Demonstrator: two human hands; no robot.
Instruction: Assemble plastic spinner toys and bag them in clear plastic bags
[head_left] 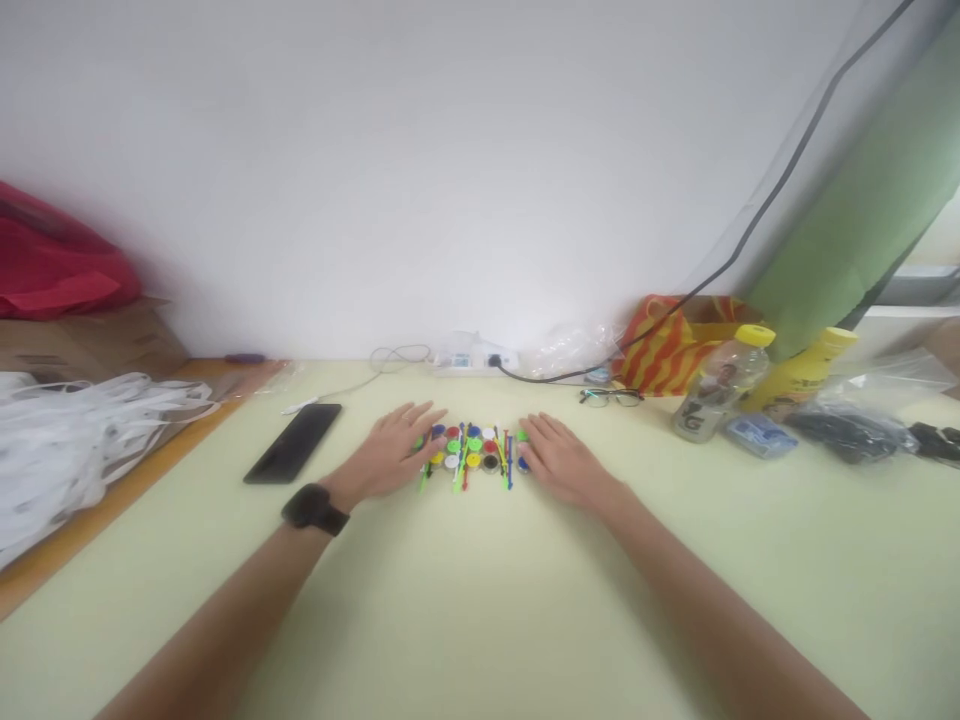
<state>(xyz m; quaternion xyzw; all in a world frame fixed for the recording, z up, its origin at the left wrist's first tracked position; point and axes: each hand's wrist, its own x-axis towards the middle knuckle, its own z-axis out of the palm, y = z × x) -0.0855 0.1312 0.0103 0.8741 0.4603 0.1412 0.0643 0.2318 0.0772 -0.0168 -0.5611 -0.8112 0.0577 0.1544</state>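
1. Your left hand (394, 455) lies flat and open at frame centre, gripping nothing, with its fingertips over the left edge of the coloured caps (472, 447)
2. Your right hand (564, 462) lies equally flat and empty, covering the cluster's right edge
3. The caps sit between both hands on the table (480, 600), with thin coloured sticks (463, 468) among them, too small and blurred to count
4. Your forearms are cut off at the bottom edge
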